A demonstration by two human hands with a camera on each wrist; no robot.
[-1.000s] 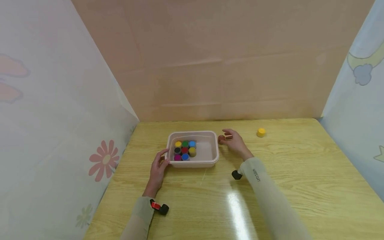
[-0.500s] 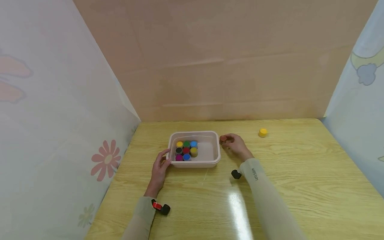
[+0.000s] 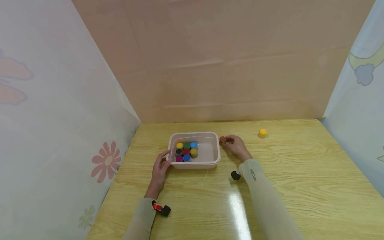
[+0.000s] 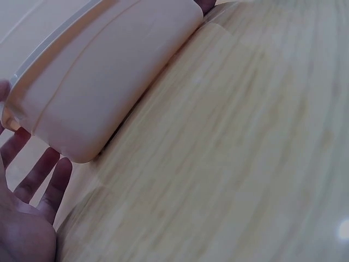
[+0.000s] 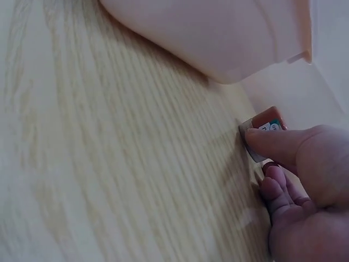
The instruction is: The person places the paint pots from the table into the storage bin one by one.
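My left hand (image 3: 159, 170) holds the front left corner of the pale pink plastic tub (image 3: 207, 163), its thumb near the rim. In the left wrist view the fingers (image 4: 39, 174) reach along the tub's outer wall. To the right of the tub, my right hand (image 3: 238, 146) pinches a small paint pot with a brown lid (image 3: 222, 140). The right wrist view shows the brown pot (image 5: 267, 126) at the table surface, a label on its side and the thumb against it. Several small pots with coloured lids (image 3: 186, 151) stand grouped in the tub's left part.
A yellow-lidded pot (image 3: 262, 133) stands on the wooden table (image 3: 300, 173), to the right of and behind my right hand. A brown paper-like wall (image 3: 228, 66) rises behind the table. Patterned sheets (image 3: 60, 133) hang at both sides.
My right hand's fingers, spread beside the brown pot a second ago, have closed on it. The left hand and the tub stay in place; the whole view shifts slightly.
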